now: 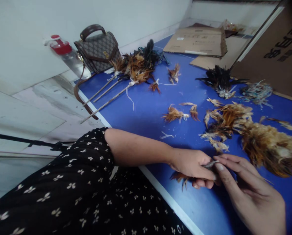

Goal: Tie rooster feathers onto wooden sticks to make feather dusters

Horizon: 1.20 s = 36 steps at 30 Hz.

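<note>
My left hand [193, 164] is closed round a small bunch of brown feathers [181, 178], whose tips stick out below the wrist side. From the thumb side of that hand a greyish end pokes out. There, thumb and fingertips of my right hand [253, 189] pinch together at a thin pale feather end, touching the bunch. Loose brown feathers [219, 132] lie just beyond both hands. Nearby on the right sits a large pile of tan and brown feathers [270, 143]. A small tied feather bunch [174, 114] rests farther off on the blue table [141, 114].
Several feather dusters on thin sticks [106, 102] lie at the far left, beside a brown handbag [97, 49] and a red-capped bottle [67, 54]. Black feathers [218, 80] and a tangle of pale strips [257, 91] lie toward the back. Flattened cardboard [197, 40] covers the far end.
</note>
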Each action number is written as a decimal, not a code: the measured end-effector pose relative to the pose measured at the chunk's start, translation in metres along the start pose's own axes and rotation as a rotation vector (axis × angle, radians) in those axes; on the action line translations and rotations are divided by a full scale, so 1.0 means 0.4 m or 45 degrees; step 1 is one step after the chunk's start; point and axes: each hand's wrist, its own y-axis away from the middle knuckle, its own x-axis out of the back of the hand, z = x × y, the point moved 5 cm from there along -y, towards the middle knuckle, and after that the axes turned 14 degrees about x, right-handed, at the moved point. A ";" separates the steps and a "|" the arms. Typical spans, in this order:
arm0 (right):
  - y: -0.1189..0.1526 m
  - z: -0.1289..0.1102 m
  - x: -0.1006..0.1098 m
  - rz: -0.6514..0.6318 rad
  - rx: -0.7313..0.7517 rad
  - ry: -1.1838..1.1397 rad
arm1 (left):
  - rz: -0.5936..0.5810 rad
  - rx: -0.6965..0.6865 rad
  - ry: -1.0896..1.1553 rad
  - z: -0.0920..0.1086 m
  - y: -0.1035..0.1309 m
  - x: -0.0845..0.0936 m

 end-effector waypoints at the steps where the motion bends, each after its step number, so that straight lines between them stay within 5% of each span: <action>1: 0.000 0.002 -0.002 -0.003 0.003 -0.023 | 0.005 0.007 -0.008 0.000 0.001 0.000; 17: 0.000 0.009 -0.004 -0.026 -0.052 -0.086 | 0.043 -0.039 -0.147 -0.003 -0.002 0.006; 29: 0.016 0.025 0.033 0.020 -0.056 -0.086 | -0.217 -0.079 0.337 0.020 0.015 0.000; 36: 0.009 0.018 0.033 0.009 -0.025 -0.079 | -0.165 -0.076 0.449 0.034 0.022 0.003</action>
